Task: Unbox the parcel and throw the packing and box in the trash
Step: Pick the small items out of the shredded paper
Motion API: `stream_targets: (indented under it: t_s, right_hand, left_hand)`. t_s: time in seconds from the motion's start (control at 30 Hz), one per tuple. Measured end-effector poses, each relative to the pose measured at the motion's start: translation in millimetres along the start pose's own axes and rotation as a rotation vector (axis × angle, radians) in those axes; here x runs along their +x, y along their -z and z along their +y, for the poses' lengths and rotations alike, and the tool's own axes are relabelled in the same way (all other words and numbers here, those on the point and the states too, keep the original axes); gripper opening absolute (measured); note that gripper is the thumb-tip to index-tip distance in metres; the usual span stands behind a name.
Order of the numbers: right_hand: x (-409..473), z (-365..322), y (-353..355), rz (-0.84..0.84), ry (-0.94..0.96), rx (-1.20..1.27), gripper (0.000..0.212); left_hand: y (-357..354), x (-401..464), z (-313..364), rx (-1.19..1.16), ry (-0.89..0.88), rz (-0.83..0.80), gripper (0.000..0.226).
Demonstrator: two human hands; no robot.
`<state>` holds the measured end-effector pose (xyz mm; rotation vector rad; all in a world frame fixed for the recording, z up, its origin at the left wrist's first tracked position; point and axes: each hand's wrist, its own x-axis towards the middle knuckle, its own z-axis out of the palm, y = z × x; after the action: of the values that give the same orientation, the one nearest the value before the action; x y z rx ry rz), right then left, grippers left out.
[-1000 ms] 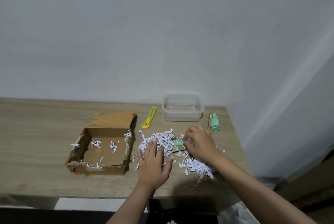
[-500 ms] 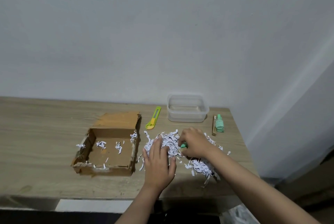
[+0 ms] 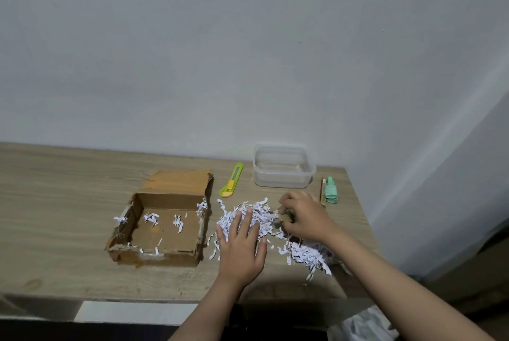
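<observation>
Cardboard box (image 3: 162,220) sits open on the wooden table (image 3: 55,203), flap folded back, a few white shreds left inside. Most of the shredded paper packing (image 3: 256,219) is piled on the table just right of the box. Left hand (image 3: 242,247) lies flat on the pile, fingers straight and spread. Right hand (image 3: 305,216) has fingers curled, pinching a small dark item (image 3: 287,216) at the pile's right edge; can't tell what it is. Behind: yellow-green utility knife (image 3: 232,180), clear plastic container (image 3: 283,165), small mint-green bottle (image 3: 330,190) beside a thin stick (image 3: 321,189).
</observation>
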<state>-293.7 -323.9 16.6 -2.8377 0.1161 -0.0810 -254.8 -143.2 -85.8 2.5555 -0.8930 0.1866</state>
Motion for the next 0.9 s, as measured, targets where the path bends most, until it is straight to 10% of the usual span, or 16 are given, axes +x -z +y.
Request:
stream_targets:
  t_s: [0.9]
  right_hand:
    - [-27.4,-17.2,-7.3,0.226,-0.113,0.674,0.019]
  left_hand:
    - [9.0,-6.6,1.1,-0.102,-0.077,0.02,0.061]
